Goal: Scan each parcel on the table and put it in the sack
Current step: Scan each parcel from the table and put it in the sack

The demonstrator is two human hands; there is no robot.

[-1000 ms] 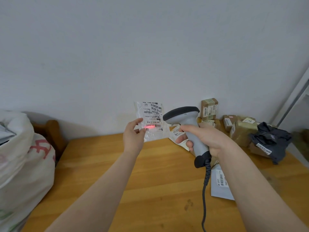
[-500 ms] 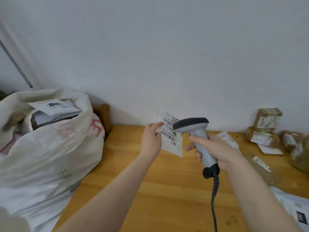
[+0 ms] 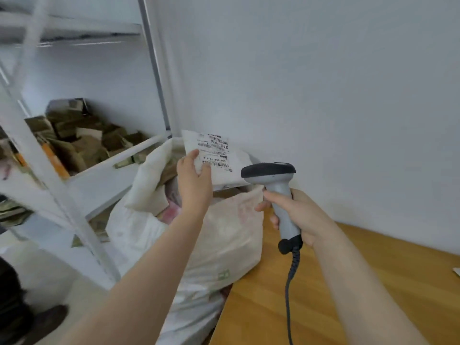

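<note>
My left hand (image 3: pixel 194 180) holds a flat white parcel (image 3: pixel 224 168) with a printed barcode label, up over the open mouth of the big white sack (image 3: pixel 224 235). The sack stands on the floor at the table's left end, with packages inside it. My right hand (image 3: pixel 298 215) grips the handle of a grey barcode scanner (image 3: pixel 273 175), held upright just right of the parcel, its coiled cable hanging down over the wooden table (image 3: pixel 348 295).
A white metal shelf rack (image 3: pixel 74 175) stands to the left of the sack, holding many brown cardboard parcels (image 3: pixel 82 138). A white wall runs behind. Something dark lies on the floor at the bottom left (image 3: pixel 15 319).
The view has swung left from the table to the sack and the rack. My left hand has carried the white parcel from beside the scanner to above the sack's mouth. The scanner's red beam is gone.
</note>
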